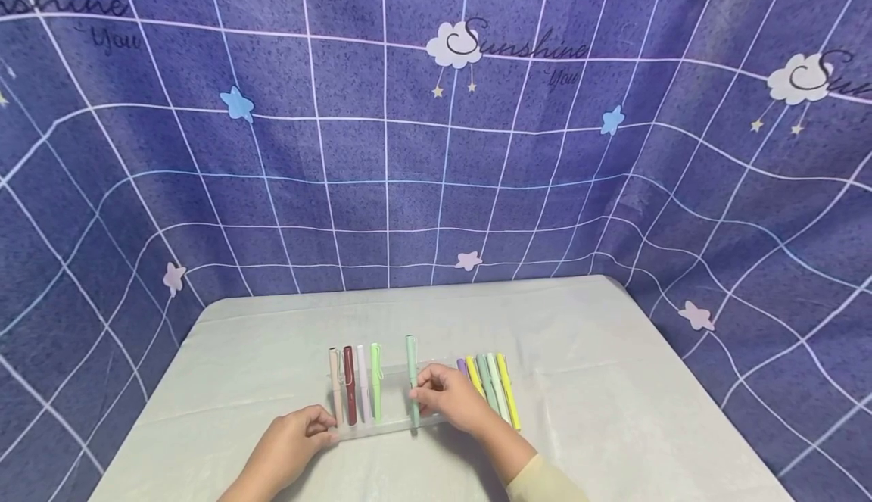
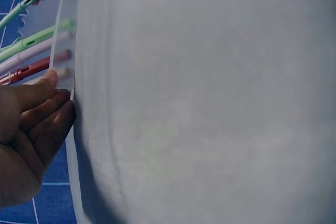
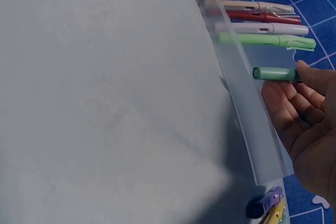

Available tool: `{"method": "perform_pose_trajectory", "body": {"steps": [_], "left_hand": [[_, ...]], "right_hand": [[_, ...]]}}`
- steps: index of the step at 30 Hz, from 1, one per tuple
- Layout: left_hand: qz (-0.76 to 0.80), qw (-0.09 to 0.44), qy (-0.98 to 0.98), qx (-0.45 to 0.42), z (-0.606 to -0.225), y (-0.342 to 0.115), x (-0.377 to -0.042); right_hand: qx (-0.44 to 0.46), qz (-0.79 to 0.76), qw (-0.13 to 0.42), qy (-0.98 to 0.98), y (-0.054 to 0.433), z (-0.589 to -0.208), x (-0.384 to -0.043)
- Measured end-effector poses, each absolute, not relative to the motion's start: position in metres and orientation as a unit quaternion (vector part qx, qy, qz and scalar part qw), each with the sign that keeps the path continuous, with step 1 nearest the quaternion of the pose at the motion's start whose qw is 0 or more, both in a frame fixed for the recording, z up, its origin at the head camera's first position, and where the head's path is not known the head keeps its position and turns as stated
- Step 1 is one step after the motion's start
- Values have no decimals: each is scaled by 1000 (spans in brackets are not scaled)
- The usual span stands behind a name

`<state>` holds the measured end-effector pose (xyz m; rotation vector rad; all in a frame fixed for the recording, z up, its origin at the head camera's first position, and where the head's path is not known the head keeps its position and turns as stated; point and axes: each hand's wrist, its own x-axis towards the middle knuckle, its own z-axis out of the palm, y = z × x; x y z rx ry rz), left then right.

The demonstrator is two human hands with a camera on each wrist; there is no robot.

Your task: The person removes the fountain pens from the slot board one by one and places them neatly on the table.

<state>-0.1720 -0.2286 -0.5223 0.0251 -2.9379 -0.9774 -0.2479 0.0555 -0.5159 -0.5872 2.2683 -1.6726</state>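
Note:
My right hand point(image 1: 453, 397) pinches a teal-green pen point(image 1: 411, 358) between thumb and fingers, over a clear plastic pen tray point(image 3: 257, 140). In the right wrist view the pen's blunt end points toward the tray's front wall. My left hand point(image 1: 289, 443) grips the tray's left front corner, its thumb on the wall in the left wrist view. Side by side in the left part of the tray lie a beige pen point(image 1: 334, 366), a dark red pen point(image 1: 350, 392), a lavender pen point(image 1: 363, 381) and a light green pen point(image 1: 376, 392).
Right of the tray, several more pens lie in a row on the pale tablecloth point(image 1: 613, 411): a purple pen point(image 1: 462, 366), a grey-green pen point(image 1: 485, 373) and a yellow pen point(image 1: 509, 392) among them. A blue-purple patterned curtain point(image 1: 409, 207) hangs behind the table.

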Motion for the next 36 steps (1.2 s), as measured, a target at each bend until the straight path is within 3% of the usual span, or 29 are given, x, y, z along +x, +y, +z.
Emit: {"method": "perform_pose_trajectory", "body": {"steps": [36], "left_hand": [[-324,14,-946,7,-523,-231,-173]], "right_hand": [[-169,-559,131,801,118,-513,-250]]}}
